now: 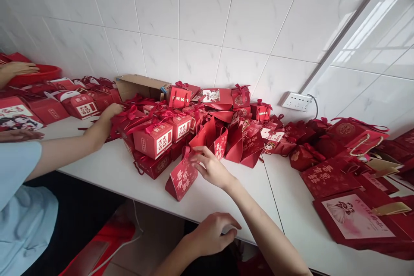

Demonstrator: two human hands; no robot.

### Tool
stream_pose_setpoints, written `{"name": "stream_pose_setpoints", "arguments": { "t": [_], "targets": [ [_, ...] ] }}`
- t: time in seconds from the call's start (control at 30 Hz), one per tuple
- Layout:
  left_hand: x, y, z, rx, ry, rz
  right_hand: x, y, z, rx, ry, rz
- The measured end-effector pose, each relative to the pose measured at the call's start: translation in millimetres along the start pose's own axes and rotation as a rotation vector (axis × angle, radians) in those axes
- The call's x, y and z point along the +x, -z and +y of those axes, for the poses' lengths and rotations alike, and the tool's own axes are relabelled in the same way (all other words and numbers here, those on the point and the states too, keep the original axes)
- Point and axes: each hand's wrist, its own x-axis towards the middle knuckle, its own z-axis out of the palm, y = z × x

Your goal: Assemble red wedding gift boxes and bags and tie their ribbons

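Note:
A small red gift box (pixel 183 180) with gold characters and a ribbon loop on top leans near the table's front edge. My right hand (pixel 211 168) reaches over from the right, its thumb and fingers pinching the upper right side of this box. Just behind stand open red gift bags (pixel 203 134), close to my right fingers. My left hand (pixel 215 233) hovers at the front edge, fingers loosely bent and thumb apart, with nothing between them. Left of the small box, red candy boxes (pixel 153 141) with ribbons and white character panels are stacked.
A co-worker's hand (pixel 114 111) reaches into the red pile from the left; another person's hand (pixel 22 68) is by a red basin (pixel 48 71). An open cardboard box (pixel 142 82) stands against the wall. Larger red bags (pixel 362 220) lie right, below a power strip (pixel 296 101).

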Motion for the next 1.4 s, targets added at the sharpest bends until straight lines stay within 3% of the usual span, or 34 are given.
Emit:
{"name": "stream_pose_setpoints", "arguments": {
  "t": [0.1, 0.23, 0.3, 0.37, 0.47, 0.57, 0.87, 1.13, 1.4],
  "targets": [
    [-15.9, 19.6, 15.3, -0.035, -0.147, 0.223, -4.3, -5.5, 3.3, 0.015, -0.022, 0.074],
    [-33.7, 57.8, 28.0, 0.193, -0.517, 0.783, -6.7, -6.2, 1.4, -0.002, -0.045, 0.13],
    [-34.9, 78.1, 25.9, 0.411, -0.497, 1.048, -7.3, -6.1, -1.3, -0.024, -0.06, 0.145],
    [-31.7, 94.9, 18.8, 0.542, -0.338, 1.162, -8.6, -5.6, -5.2, -0.051, -0.079, 0.159],
    [-24.4, 108.9, 5.8, 0.526, -0.138, 1.057, -12.5, -3.7, -12.9, -0.031, -0.075, 0.171],
    [-19.1, 111.6, -3.0, 0.345, -0.085, 0.971, -17.9, -0.5, -20.6, 0.042, -0.056, 0.141],
    [-7.3, 112.6, -6.0, 0.161, -0.112, 0.871, -23.7, 2.4, -27.6, 0.11, -0.082, 0.2],
    [-1.2, 105.5, -15.8, 0.144, -0.193, 0.978, -23.8, 1.7, -25.3, 0.154, -0.093, 0.263],
    [0.5, 108.4, -8.7, 0.208, -0.267, 0.914, -32.5, -4.5, -22.3, 0.117, -0.032, 0.274]
  ]
}}
